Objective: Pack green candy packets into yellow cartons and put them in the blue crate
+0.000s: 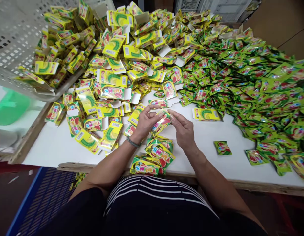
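Note:
My left hand point(142, 124) is closed around the left end of a small green-and-red candy box point(162, 123) printed TWINS. At the box's right end my right hand point(183, 130) pinches the edge between thumb and fingers, near a white flap. Closer to my body, between my forearms, lies a small stack of similar TWINS boxes point(160, 154). A yellow box point(206, 114) rests on the table just beyond my right hand. One loose candy sachet point(223, 148) lies to the right of my right forearm.
A heap of yellow-green boxes point(112, 78), many with flaps open, spreads across the left and back, spilling from a tipped white basket point(11, 55). Green sachets point(240, 78) pile up on the right. At far left stands a green container point(11, 106); a blue crate point(43, 196) sits below the table edge.

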`<move>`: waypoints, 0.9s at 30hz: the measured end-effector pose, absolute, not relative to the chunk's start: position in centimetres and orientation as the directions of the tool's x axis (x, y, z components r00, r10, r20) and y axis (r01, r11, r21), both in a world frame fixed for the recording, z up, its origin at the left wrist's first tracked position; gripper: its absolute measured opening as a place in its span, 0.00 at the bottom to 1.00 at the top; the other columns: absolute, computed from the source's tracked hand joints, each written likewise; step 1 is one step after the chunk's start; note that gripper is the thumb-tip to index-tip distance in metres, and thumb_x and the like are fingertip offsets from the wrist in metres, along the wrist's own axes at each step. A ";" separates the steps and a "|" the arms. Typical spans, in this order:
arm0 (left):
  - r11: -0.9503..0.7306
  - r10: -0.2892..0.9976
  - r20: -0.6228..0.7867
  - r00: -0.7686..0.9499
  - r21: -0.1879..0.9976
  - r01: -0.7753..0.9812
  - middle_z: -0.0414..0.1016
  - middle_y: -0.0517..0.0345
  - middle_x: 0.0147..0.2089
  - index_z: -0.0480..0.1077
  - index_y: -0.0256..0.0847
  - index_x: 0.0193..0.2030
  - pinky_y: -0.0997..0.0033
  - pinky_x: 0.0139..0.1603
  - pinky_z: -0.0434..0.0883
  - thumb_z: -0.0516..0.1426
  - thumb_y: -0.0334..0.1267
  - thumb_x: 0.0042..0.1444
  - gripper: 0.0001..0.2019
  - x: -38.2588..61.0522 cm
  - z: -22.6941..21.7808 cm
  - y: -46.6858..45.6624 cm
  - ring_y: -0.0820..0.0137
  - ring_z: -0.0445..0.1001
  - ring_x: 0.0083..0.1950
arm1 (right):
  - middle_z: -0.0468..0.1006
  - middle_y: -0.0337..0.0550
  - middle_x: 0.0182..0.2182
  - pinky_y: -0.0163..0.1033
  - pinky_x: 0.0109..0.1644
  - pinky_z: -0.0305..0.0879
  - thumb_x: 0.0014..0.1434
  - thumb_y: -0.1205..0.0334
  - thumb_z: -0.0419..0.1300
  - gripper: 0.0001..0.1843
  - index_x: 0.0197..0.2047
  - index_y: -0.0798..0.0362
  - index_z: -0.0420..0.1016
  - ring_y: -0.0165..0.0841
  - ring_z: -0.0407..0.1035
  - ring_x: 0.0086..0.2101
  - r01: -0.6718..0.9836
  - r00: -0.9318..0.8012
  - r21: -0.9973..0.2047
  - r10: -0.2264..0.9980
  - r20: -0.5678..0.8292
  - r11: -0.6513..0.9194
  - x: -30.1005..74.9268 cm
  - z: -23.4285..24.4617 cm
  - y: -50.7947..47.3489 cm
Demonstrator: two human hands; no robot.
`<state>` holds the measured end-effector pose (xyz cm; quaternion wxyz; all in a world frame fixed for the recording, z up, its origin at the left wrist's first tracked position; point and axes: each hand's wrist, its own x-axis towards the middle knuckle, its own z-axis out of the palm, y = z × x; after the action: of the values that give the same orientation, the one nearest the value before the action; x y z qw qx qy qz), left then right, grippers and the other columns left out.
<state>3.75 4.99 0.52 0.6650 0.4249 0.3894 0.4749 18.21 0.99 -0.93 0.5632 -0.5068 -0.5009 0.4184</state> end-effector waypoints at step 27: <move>0.137 0.975 -0.113 0.190 0.984 -0.116 0.54 0.70 0.16 0.78 0.36 0.39 0.75 0.22 0.45 0.69 0.48 0.43 0.20 2.8 0.4 5.2 0.82 0.47 0.19 | 0.84 0.46 0.39 0.46 0.46 0.73 0.55 0.61 0.59 0.11 0.38 0.49 0.83 0.40 0.77 0.39 0.549 -0.024 -0.784 0.943 0.332 0.290 19.1 0.2 0.3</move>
<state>2.83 5.25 0.44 0.6054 0.4782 0.4492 0.4506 19.13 0.33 0.24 0.4304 -0.5502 -0.6780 0.2289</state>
